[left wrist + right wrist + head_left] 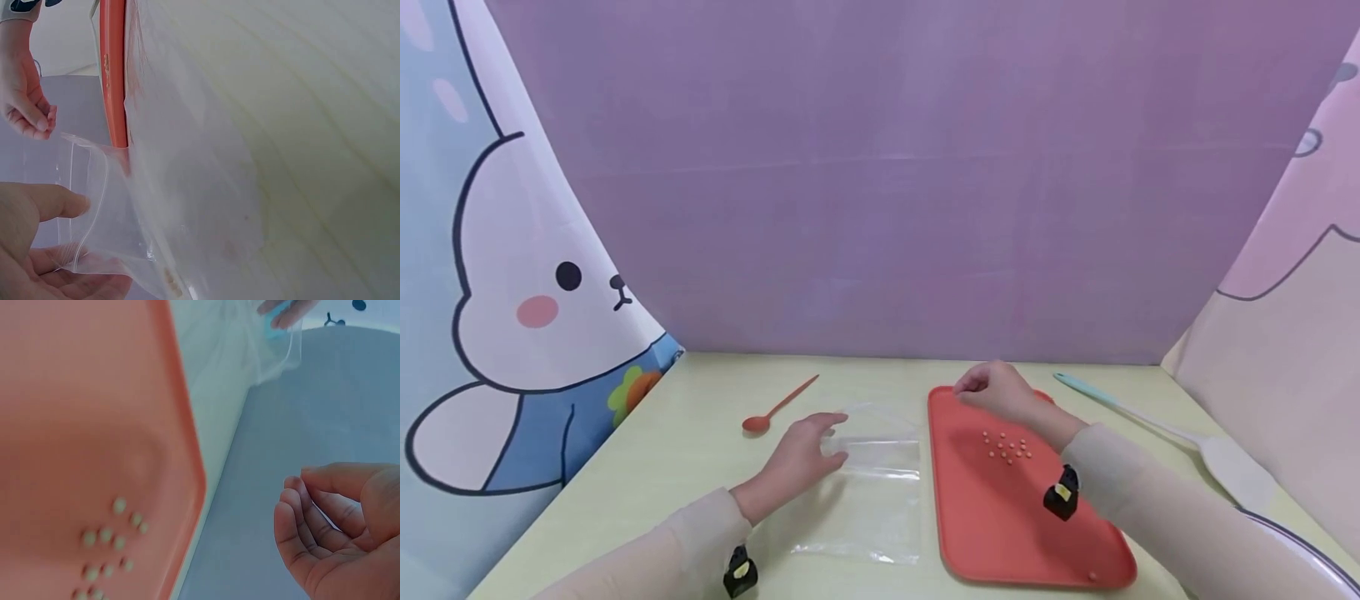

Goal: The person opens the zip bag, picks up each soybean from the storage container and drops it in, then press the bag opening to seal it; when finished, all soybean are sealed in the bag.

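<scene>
My left hand [801,458] holds a clear zip bag [880,500] by its mouth, thumb and fingers spread. In the left wrist view the thumb lies at the bag's zip edge [103,187], fingers on the opposite side; a few pale beans [172,283] show low in the bag. My right hand [1000,390] hovers over the far left part of a red tray [1000,533], thumb and index fingertips together. Anything between those fingertips [303,475] is hidden. Several small, round, pale beans [1010,450] lie scattered on the tray below that wrist.
A red spoon [757,424] lies left of the bag. Right of the tray rests a white turner [1232,467] with a light-blue handle. A dark-edged round rim [1292,537] shows at the lower right, partly behind the right sleeve. One bean [1092,577] sits near the tray's front corner.
</scene>
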`<action>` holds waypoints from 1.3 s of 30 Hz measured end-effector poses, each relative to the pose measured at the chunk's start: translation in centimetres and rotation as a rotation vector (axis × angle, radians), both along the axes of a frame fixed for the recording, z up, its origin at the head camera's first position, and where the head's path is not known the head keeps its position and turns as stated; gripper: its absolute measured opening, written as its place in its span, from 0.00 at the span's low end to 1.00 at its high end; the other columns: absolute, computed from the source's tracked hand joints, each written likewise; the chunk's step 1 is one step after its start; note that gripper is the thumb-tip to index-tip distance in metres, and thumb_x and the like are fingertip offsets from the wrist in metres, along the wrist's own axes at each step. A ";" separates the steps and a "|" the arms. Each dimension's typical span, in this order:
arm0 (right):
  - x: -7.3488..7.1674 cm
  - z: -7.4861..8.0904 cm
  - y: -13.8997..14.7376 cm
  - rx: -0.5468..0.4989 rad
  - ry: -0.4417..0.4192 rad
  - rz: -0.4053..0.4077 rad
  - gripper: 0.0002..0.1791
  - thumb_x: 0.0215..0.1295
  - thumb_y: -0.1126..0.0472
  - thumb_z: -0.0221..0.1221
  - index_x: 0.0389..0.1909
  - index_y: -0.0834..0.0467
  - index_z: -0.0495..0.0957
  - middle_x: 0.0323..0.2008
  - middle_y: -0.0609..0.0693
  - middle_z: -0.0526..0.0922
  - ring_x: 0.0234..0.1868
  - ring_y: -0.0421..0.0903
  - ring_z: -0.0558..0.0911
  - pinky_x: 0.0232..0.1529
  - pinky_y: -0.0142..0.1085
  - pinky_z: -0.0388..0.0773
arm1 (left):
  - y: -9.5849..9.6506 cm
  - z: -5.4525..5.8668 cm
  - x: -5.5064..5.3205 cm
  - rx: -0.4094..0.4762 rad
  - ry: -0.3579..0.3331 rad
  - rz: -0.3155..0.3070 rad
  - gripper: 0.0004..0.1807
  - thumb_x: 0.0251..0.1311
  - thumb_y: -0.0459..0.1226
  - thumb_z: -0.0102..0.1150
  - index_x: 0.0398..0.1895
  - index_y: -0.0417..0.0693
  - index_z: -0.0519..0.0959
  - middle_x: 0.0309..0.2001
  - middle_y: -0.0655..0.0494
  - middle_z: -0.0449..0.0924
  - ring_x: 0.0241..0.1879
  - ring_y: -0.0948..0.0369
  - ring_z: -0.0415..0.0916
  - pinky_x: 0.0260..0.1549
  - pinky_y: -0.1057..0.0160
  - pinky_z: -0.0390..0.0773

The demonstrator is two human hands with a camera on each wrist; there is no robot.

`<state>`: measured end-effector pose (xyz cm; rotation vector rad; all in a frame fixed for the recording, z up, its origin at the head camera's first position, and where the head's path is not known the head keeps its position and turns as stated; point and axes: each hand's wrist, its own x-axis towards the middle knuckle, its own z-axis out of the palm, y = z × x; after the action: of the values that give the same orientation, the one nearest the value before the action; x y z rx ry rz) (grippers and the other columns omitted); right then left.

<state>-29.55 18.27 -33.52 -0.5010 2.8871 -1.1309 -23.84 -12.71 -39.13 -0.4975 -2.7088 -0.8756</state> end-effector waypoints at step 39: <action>-1.9 -6.3 7.3 0.132 -0.005 0.049 0.02 0.55 0.66 0.68 0.28 0.61 0.85 0.26 0.49 0.85 0.27 0.39 0.78 0.30 0.33 0.78 | 0.1 0.2 -0.1 -0.012 -0.018 0.002 0.27 0.48 0.32 0.71 0.55 0.39 0.78 0.54 0.43 0.80 0.47 0.49 0.81 0.51 0.49 0.79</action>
<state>-31.48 25.58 -39.83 -0.5601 2.9027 -0.9264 -23.97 -12.66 -38.97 -0.4922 -2.7317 -0.8679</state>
